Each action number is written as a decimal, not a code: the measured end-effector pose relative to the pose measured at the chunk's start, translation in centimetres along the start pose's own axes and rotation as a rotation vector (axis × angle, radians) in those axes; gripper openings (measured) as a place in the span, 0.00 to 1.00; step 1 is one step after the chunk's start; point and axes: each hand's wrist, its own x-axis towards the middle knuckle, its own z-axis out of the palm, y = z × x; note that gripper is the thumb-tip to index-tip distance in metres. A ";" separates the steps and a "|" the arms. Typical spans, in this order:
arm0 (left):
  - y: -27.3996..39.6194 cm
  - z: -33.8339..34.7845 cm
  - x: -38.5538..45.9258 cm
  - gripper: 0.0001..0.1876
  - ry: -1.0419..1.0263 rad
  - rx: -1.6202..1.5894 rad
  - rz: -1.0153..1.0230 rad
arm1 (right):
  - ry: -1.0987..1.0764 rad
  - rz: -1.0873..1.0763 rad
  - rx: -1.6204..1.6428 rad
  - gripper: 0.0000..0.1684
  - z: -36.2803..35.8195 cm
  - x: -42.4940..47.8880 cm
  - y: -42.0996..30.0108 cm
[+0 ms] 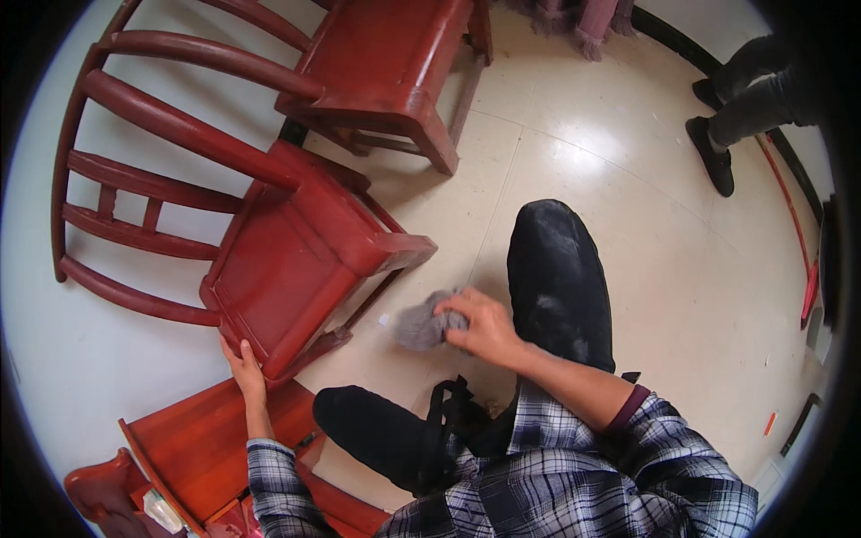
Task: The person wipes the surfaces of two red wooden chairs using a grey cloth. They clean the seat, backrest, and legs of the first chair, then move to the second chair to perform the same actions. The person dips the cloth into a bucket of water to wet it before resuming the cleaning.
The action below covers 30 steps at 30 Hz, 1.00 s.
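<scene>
A red wooden chair [282,269] with a curved rail back stands tilted before me, its back towards the white wall. At the near corner of its seat, my left hand [245,373] holds the edge, with the thumb on top and part of the fingers hidden. My right hand [481,326] grips a crumpled grey cloth [424,326] in the air, apart from the chair and above the tiled floor. The cloth hangs between the chair's front leg and my raised knee in black trousers [562,282].
A second red chair [397,54] stands just beyond. At lower left is a reddish wooden table [202,430] with a clear plastic packet [163,512] nearby. Another person's legs [746,101] are at upper right, near a red stick [787,188]. Pink fringed curtains [592,27] hang at the top.
</scene>
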 end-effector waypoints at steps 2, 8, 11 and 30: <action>-3.6 -0.8 1.0 0.31 0.110 0.157 0.245 | 0.038 0.006 -0.002 0.17 -1.7 1.9 -0.4; 2.0 -0.8 -0.1 0.32 -0.076 -0.097 -0.156 | 0.300 -0.111 0.155 0.17 -15.7 10.4 -1.0; 1.9 -0.9 0.9 0.32 -0.140 -0.051 -0.256 | 0.276 -0.043 0.446 0.16 -18.1 12.1 -4.3; 0.8 -0.7 0.1 0.33 -0.016 -0.038 -0.063 | 0.285 0.261 0.209 0.19 3.5 13.1 4.5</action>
